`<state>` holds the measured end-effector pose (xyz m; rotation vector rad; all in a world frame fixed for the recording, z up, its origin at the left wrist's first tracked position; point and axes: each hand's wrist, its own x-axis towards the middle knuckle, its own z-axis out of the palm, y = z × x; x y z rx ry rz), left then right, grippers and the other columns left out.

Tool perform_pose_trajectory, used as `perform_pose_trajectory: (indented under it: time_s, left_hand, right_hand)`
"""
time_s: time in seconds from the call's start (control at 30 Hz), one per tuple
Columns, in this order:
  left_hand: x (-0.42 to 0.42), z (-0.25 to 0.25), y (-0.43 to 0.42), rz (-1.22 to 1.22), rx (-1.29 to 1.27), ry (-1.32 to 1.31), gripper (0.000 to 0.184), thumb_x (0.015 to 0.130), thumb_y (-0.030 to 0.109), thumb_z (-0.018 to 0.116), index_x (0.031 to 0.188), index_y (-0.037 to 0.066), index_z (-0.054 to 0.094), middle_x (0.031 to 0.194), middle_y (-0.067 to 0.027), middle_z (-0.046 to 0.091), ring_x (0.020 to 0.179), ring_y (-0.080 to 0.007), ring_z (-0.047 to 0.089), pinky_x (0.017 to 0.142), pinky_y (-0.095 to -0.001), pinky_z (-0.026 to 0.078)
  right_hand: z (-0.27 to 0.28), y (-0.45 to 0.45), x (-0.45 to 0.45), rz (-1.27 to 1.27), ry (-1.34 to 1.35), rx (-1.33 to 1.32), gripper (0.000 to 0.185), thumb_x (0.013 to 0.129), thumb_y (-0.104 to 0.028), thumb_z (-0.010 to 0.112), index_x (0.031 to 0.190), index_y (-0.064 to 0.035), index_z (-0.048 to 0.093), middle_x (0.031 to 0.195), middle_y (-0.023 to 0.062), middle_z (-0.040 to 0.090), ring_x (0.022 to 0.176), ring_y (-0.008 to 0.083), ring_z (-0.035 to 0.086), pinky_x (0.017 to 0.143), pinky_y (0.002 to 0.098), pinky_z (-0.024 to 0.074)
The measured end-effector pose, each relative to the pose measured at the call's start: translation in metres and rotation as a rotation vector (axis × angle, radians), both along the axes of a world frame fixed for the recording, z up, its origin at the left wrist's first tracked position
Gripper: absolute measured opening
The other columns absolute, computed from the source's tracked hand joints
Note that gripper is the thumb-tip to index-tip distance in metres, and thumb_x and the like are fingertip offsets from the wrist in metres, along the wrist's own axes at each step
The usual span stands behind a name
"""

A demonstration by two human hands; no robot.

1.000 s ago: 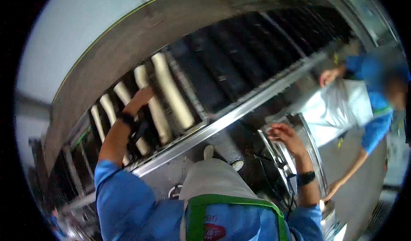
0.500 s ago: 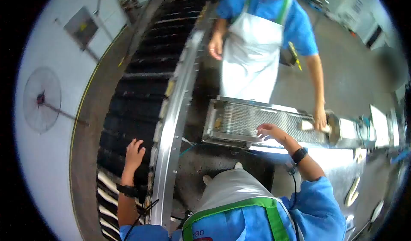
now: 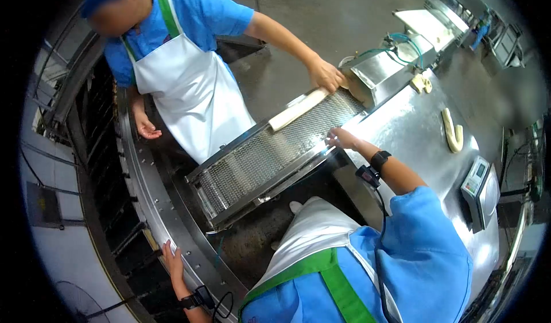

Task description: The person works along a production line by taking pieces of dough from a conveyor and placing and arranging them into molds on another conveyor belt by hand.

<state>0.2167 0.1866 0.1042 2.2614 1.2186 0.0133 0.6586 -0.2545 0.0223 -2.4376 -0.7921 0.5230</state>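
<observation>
My left hand (image 3: 173,261) is open, fingers stretched out, at the metal side rail (image 3: 158,222) of the dark slatted conveyor; I cannot tell whether it touches the rail. Nothing is in it. My right hand (image 3: 343,138) is open and empty beside the near edge of the wire mesh belt (image 3: 270,153), its fingers slightly bent. Along the far side of that belt lies a long pale strip, apparently dough (image 3: 298,110). A co-worker's hand (image 3: 327,75) is at its right end.
A co-worker in a white apron (image 3: 183,87) stands across the mesh belt. On the steel table (image 3: 402,145) at right are a bent dough strip (image 3: 452,130), a small dough piece (image 3: 422,83) and a digital scale (image 3: 476,179). The dark slatted conveyor (image 3: 109,168) runs along the left.
My view has turned right, showing more of the steel table and the scale. My left hand has gone from above the dark slats to the rail. More of the dough strip now shows on the mesh.
</observation>
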Motion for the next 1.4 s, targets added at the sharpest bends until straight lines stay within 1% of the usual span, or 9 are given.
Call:
perform_pose_trajectory:
  time_s: [0.57, 0.7, 0.73, 0.77, 0.87, 0.9, 0.97, 1.27, 1.4]
  left_hand:
    - [-0.047, -0.014, -0.050, 0.327, 0.077, -0.238, 0.053, 0.071, 0.015, 0.051, 0.116, 0.001, 0.027, 0.116, -0.0165, 0.030, 0.105, -0.0284, 0.032, 0.088, -0.0354, 0.024]
    - [-0.074, -0.033, -0.072, 0.395, 0.267, 0.007, 0.060, 0.073, 0.028, 0.047, 0.120, 0.003, 0.020, 0.125, -0.0175, 0.014, 0.116, -0.0297, 0.012, 0.093, -0.0364, 0.013]
    - [-0.077, -0.043, -0.069, 0.411, 0.301, 0.012, 0.062, 0.072, 0.030, 0.047, 0.120, 0.004, 0.018, 0.125, -0.0178, 0.013, 0.116, -0.0298, 0.011, 0.093, -0.0361, 0.013]
    - [-0.069, -0.028, -0.080, 0.455, 0.304, -0.026, 0.065, 0.070, 0.031, 0.048, 0.119, -0.001, 0.020, 0.123, -0.0224, 0.015, 0.112, -0.0346, 0.017, 0.092, -0.0358, 0.016]
    - [-0.065, -0.024, -0.094, 0.569, 0.381, -0.022, 0.063, 0.069, 0.027, 0.048, 0.119, 0.001, 0.020, 0.123, -0.0202, 0.015, 0.114, -0.0328, 0.014, 0.091, -0.0385, 0.016]
    - [-0.066, -0.024, -0.096, 0.610, 0.385, -0.026, 0.063, 0.069, 0.027, 0.048, 0.119, 0.001, 0.020, 0.123, -0.0202, 0.015, 0.114, -0.0328, 0.014, 0.091, -0.0385, 0.016]
    - [-0.070, -0.026, -0.102, 0.590, 0.412, 0.001, 0.061, 0.069, 0.026, 0.048, 0.119, 0.003, 0.020, 0.124, -0.0182, 0.015, 0.115, -0.0313, 0.012, 0.092, -0.0402, 0.015]
    - [-0.084, -0.038, -0.142, 0.580, 0.274, 0.116, 0.064, 0.069, 0.023, 0.050, 0.121, 0.005, 0.017, 0.123, -0.0170, 0.021, 0.115, -0.0296, 0.015, 0.091, -0.0408, 0.017]
    - [-0.084, -0.039, -0.154, 0.497, 0.317, 0.098, 0.063, 0.069, 0.024, 0.049, 0.120, 0.004, 0.018, 0.123, -0.0173, 0.020, 0.115, -0.0296, 0.015, 0.092, -0.0405, 0.015]
  right_hand:
    - [-0.021, -0.042, 0.046, -0.059, -0.061, -0.253, 0.034, 0.064, -0.027, 0.055, 0.083, 0.0003, 0.050, 0.082, 0.0184, 0.052, 0.075, 0.0297, 0.050, 0.064, 0.0357, 0.0393]
    - [-0.082, -0.117, 0.079, -0.032, -0.083, -0.007, 0.040, 0.063, -0.025, 0.057, 0.090, 0.0025, 0.047, 0.090, 0.0211, 0.050, 0.082, 0.0305, 0.049, 0.069, 0.0375, 0.0393]
    - [-0.061, -0.124, 0.060, -0.110, -0.347, -0.082, 0.040, 0.063, -0.024, 0.057, 0.090, 0.0039, 0.047, 0.087, 0.0213, 0.050, 0.078, 0.0302, 0.050, 0.064, 0.0373, 0.0404]
    - [-0.015, -0.106, 0.047, -0.251, 0.008, -0.136, 0.039, 0.063, -0.019, 0.058, 0.091, 0.0049, 0.046, 0.084, 0.0206, 0.050, 0.076, 0.0278, 0.049, 0.061, 0.0348, 0.0404]
    - [-0.086, -0.154, 0.105, -0.345, 0.237, 0.179, 0.039, 0.063, -0.015, 0.060, 0.092, 0.0054, 0.043, 0.076, 0.0124, 0.050, 0.069, 0.0238, 0.048, 0.057, 0.0320, 0.0405]
    - [-0.155, -0.186, 0.150, -0.126, -0.336, 0.095, 0.036, 0.064, -0.017, 0.061, 0.089, 0.0029, 0.044, 0.070, 0.0092, 0.048, 0.064, 0.0200, 0.046, 0.055, 0.0311, 0.0397]
    - [-0.162, -0.203, 0.165, -0.299, 0.157, 0.234, 0.026, 0.068, -0.019, 0.058, 0.082, -0.0014, 0.045, 0.063, 0.0073, 0.047, 0.056, 0.0171, 0.045, 0.049, 0.0293, 0.0376]
    - [-0.041, -0.157, 0.112, -0.351, -0.025, -0.234, 0.039, 0.072, -0.030, 0.049, 0.091, 0.0011, 0.039, 0.077, 0.0188, 0.048, 0.066, 0.0315, 0.050, 0.056, 0.0399, 0.0383]
    - [-0.065, -0.179, 0.141, -0.188, -0.244, -0.211, 0.046, 0.072, -0.032, 0.047, 0.104, -0.0003, 0.038, 0.092, 0.0203, 0.049, 0.080, 0.0347, 0.049, 0.069, 0.0381, 0.0397]
